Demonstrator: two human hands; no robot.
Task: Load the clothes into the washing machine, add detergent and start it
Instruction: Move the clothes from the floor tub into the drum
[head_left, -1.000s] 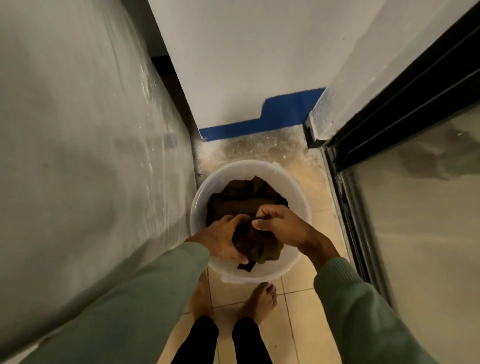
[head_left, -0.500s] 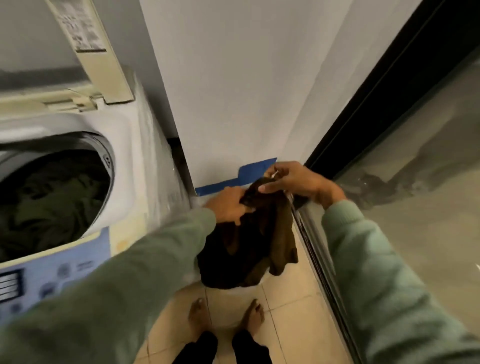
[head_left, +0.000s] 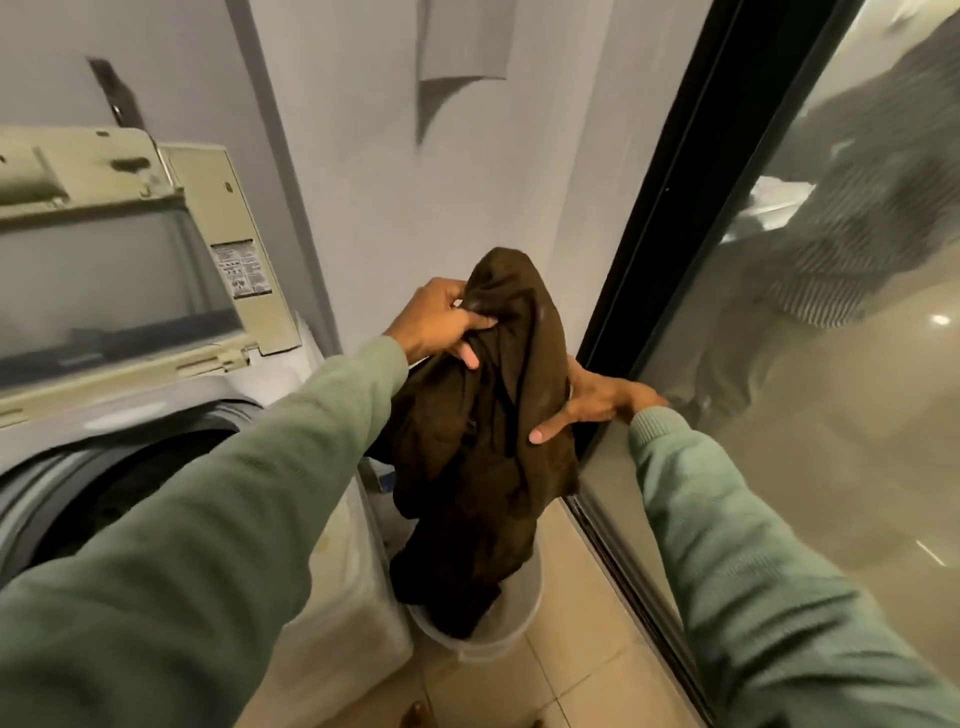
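Note:
A dark brown garment (head_left: 483, 447) hangs in the air between my hands, its lower end dangling into a white bucket (head_left: 498, 623) on the floor. My left hand (head_left: 436, 322) grips the garment's top, fingers curled into the cloth. My right hand (head_left: 587, 402) holds its right side, thumb in front and fingers behind the fabric. The top-loading washing machine (head_left: 332, 551) stands at the left with its lid (head_left: 114, 280) raised. Its dark drum opening (head_left: 130, 483) is mostly hidden behind my left sleeve.
A grey wall runs behind the machine and bucket. A black-framed glass sliding door (head_left: 779, 364) closes off the right side. The beige tiled floor (head_left: 561, 691) forms a narrow strip between machine and door.
Both hands lifted the brown garment out of the bucket and raised it to chest height. My view rose from the bucket to the machine's open lid.

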